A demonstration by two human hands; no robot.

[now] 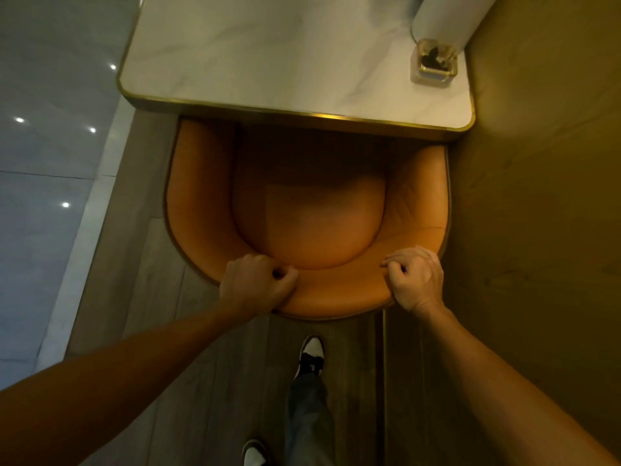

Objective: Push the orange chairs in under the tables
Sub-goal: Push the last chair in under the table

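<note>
Both hands grip orange chair [312, 223] backrest

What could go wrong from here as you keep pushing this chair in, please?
The orange chair runs very close to the wall on its right, so it may scrape, and the right hand gripping that side could get pinched. A hard shove might jolt the table and shift the glass holder near its corner.

Chair [309, 213] front under table [268, 55]; wall [544, 163] right; ashtray [434, 62] on table.
</note>
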